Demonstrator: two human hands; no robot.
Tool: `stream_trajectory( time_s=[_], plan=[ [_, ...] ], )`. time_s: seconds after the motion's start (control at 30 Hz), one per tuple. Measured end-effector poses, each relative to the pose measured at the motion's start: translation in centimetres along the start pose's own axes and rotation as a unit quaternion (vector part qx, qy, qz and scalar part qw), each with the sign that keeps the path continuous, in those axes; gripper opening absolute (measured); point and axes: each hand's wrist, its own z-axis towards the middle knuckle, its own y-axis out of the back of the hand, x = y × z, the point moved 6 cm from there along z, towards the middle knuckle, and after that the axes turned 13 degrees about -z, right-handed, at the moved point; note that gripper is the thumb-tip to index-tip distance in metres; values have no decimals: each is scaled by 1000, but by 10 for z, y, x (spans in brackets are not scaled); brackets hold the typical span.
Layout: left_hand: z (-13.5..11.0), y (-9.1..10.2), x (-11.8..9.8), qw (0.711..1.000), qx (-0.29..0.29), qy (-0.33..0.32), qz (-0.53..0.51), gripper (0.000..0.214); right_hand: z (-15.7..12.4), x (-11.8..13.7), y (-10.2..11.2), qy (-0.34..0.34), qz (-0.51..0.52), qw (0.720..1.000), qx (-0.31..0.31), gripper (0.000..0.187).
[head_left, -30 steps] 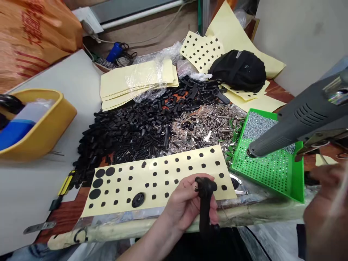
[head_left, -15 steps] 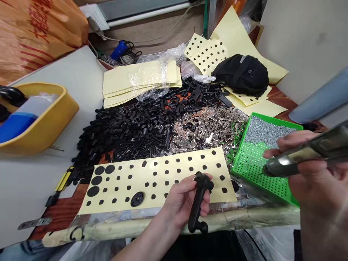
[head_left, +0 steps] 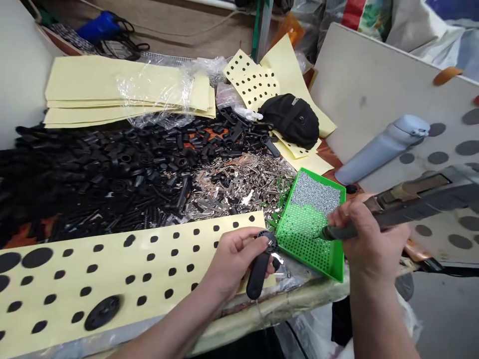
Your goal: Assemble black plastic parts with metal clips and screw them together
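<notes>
My left hand is closed around a black plastic crank handle, its round hub up under my thumb and its arm pointing down. A small shiny metal bit shows at the hub. My right hand grips a dark electric screwdriver held slanting, its nose pointing left. The screwdriver's tip is over the perforated part of a green tray; whether it touches a screw is too small to tell. Small silvery screws are heaped at the tray's far end.
A yellow sheet with black dots lies in front, a black disc on it. Behind are piles of black plastic parts and metal clips. A black pouch and a grey-blue bottle stand beyond the tray.
The view has swung to the right. My left hand has turned the crank handle, so its end knob no longer shows. The screwdriver in my right hand stays over the tray.
</notes>
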Motion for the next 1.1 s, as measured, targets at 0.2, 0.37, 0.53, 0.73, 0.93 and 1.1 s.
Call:
stream_trajectory(
  time_s=[0.2,0.37,0.53,0.73,0.93,1.1],
  plan=[
    [7,10,5,999,-39,4,6,42,-1,-13,-11,-7,133,991,-4,23],
    [8,15,4,999,-44,13,-9,47,-2,-22,-9,3,132,991,-13,25],
    [10,16,4,999,-50,14,-10,43,-2,-26,-13,-2,132,991,4,30],
    [9,15,3,998,-55,16,-14,42,-2,-25,-14,4,132,991,6,26],
    [9,17,4,999,-44,16,-9,43,-4,-22,-14,9,134,991,12,24],
    [7,15,3,999,-37,13,-10,40,-4,-23,-16,12,121,992,35,25]
  ],
)
